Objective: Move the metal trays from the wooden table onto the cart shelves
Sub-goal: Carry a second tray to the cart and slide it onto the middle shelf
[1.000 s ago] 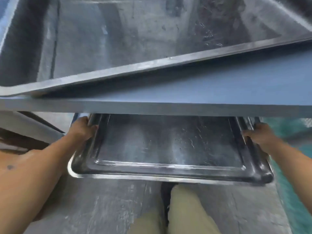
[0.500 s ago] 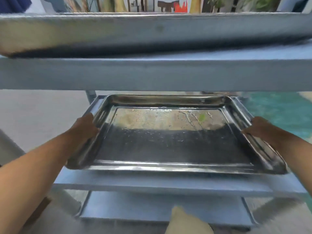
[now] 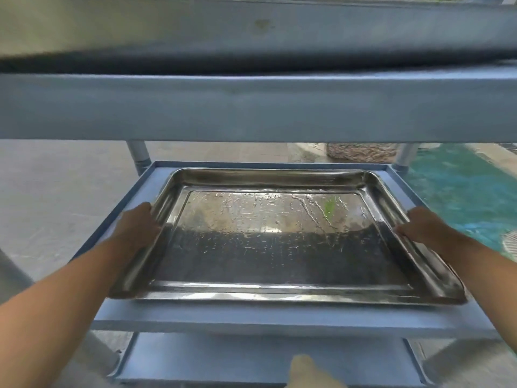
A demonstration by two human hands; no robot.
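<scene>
A metal tray (image 3: 282, 239) lies on the middle shelf (image 3: 268, 315) of a blue cart, sitting inside the shelf's raised lip with its long sides running left to right. The left hand (image 3: 137, 228) clasps the tray's left rim, fingers curled around the edge and out of sight beneath it; the right hand (image 3: 422, 228) clasps the right rim the same way, thumb lying along the top of the edge. Both forearms reach in from the near corners of the view. The tray's near edge stands just short of the shelf's front lip, and its far edge is close to the back lip. Its floor is wet — streaks and beads of water catch the light, and a small green fleck shows toward the far right. Above, the top shelf (image 3: 257, 107) crosses the whole view as a broad blue band, with the rim of another tray (image 3: 251, 32) resting on it, blurred. Below, the bottom shelf (image 3: 212, 357) shows between the cart's legs — pale floor lies to the left, and a teal surface to the right.
</scene>
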